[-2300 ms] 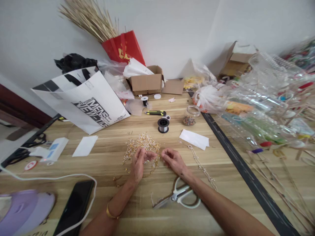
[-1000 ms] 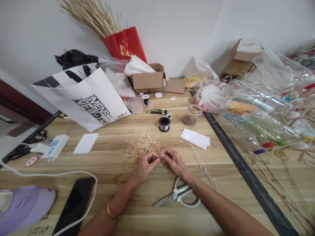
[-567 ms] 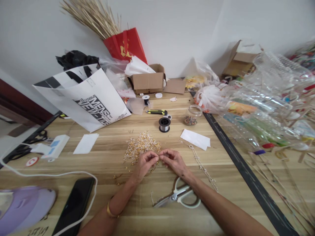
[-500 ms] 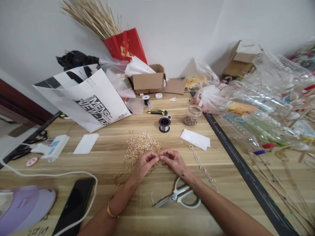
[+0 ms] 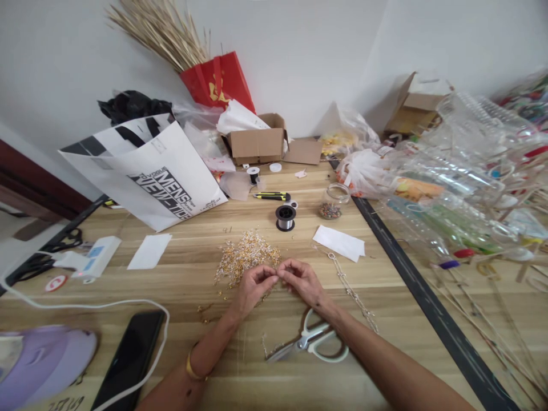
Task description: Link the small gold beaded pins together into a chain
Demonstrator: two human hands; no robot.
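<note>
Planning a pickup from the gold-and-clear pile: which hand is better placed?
Probably the left hand: it sits at the near edge of the gold-and-clear pile, while the right hand is farther off. Both are pinched, though; anything held is too small to tell.

Looks like a craft work corner to me, though I can't tell whether it's in a home or a small workshop. There's a wooden table [image 5: 265,388] against a plain wall [image 5: 299,51], with a pile of shiny little bits [image 5: 246,254], a spool of wire [image 5: 285,225], a box cutter [image 5: 273,196] and big scissors [image 5: 302,343]. Supplies crowd the edges: cardboard box [image 5: 257,144], shopping bag [image 5: 158,177], and tons of plastic bottles [image 5: 454,220] heaped on the right.
</note>
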